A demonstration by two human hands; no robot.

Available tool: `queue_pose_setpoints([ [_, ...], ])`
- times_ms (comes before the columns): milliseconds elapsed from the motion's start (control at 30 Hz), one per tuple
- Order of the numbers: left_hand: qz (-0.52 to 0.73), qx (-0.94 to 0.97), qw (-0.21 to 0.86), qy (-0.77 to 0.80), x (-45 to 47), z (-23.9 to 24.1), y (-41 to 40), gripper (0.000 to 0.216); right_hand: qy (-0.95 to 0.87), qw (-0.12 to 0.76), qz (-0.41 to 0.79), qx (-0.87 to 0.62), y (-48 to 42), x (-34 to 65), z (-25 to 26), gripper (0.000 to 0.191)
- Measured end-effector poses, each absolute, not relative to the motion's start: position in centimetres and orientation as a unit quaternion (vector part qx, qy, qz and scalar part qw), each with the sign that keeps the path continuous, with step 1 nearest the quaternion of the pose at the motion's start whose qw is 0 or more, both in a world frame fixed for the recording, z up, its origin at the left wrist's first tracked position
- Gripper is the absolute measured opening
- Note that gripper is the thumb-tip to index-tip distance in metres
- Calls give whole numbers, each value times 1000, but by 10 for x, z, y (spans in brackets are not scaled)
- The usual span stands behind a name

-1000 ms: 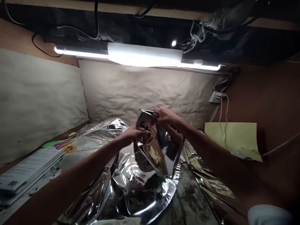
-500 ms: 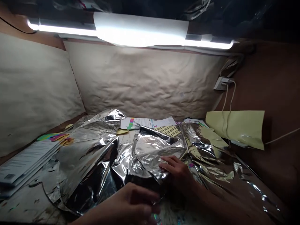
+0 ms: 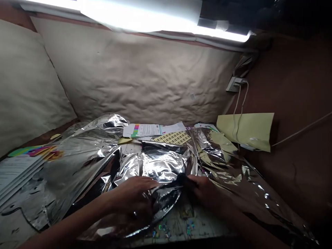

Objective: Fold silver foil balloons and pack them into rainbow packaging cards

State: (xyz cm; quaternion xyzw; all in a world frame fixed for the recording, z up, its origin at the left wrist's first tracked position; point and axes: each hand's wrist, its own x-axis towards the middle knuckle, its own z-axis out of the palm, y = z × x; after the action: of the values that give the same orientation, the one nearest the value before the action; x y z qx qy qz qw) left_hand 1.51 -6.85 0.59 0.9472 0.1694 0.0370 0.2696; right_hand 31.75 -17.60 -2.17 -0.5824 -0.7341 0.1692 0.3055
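Left grip [image 3: 133,195], right grip [image 3: 204,190] pinching silver film [image 3: 163,164] near front edge of surface [image 3: 207,223]; likely light, slippery, limp: hold by rim.

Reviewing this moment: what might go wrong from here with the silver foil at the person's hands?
The silver foil is already creased between the left hand and right hand, so a hard pull might tear it or crease it further.

Small shiny bits lie loose on the worktop by its curved edge and could cling to it or scatter.

Sliding it about might also shift the yellow label sheet behind.
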Motion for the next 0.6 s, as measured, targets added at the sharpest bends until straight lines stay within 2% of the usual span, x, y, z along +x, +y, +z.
queue_pose_setpoints([
  [33,57,937,286,194,18,5,-66,32,-713,308,187,-602,-173,318,-20,24],
  [67,74,923,303,224,21,4,-62,26,-694,312,204,-616,-170,317,-20,23],
  [133,99,894,333,283,28,2,-53,35,-647,338,240,-640,-164,317,-21,19],
  [267,161,822,406,365,40,-2,-36,30,-565,377,276,-680,-157,316,-27,48],
  [367,181,774,436,421,40,-4,-36,42,-588,365,258,-675,-162,315,-26,55],
  [467,162,810,386,410,33,-7,-52,58,-628,350,263,-644,-177,313,-22,62],
  [533,153,852,313,392,26,-11,-67,70,-657,331,266,-624,-190,311,-24,62],
  [600,151,892,217,368,21,-15,-79,70,-681,320,234,-616,-202,309,-28,60],
])
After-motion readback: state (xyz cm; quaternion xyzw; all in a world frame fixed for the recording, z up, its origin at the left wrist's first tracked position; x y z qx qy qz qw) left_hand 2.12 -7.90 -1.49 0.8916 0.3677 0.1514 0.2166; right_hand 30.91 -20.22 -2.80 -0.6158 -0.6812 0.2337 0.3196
